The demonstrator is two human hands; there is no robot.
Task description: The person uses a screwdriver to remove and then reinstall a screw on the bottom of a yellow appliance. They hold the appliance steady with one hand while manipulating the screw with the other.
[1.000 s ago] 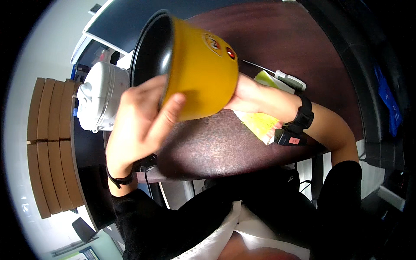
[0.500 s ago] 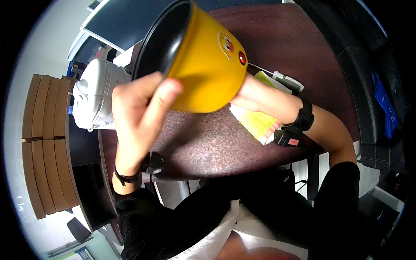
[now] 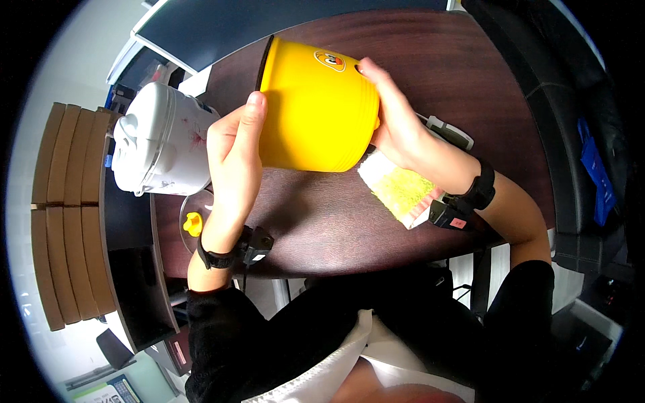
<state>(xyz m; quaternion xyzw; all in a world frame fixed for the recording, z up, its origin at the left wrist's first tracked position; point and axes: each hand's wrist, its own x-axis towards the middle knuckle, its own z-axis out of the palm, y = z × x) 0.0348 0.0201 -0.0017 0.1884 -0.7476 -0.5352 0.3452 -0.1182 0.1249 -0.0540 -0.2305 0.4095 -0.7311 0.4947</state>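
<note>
Above the table, a yellow electric cooking pot (image 3: 316, 114) with a cartoon face on its side is tilted over, its dark rim turned to the left. My left hand (image 3: 236, 144) grips it at the rim, thumb on the outer wall. The base end rests in my right hand (image 3: 396, 124), with fingers reaching up by the control on the side. A see-through lid with a yellow knob (image 3: 193, 224) lies beside my left wrist, partly hidden by it. Under my right forearm are a yellow-green fluffy cloth (image 3: 396, 188) and a screwdriver-like tool with a grey-white handle (image 3: 449, 131).
A white rice cooker (image 3: 168, 138) stands at the left of the dark wooden table (image 3: 329, 235). A dark screen panel (image 3: 222, 30) runs along the back. Brown cartons (image 3: 67, 208) are stacked far left; a black chair (image 3: 557, 134) with a blue strap is at the right.
The pot has been lowered and turned, so its dark inside no longer shows. My left hand has shifted right, uncovering the lid's yellow knob. My right hand has come up along the side.
</note>
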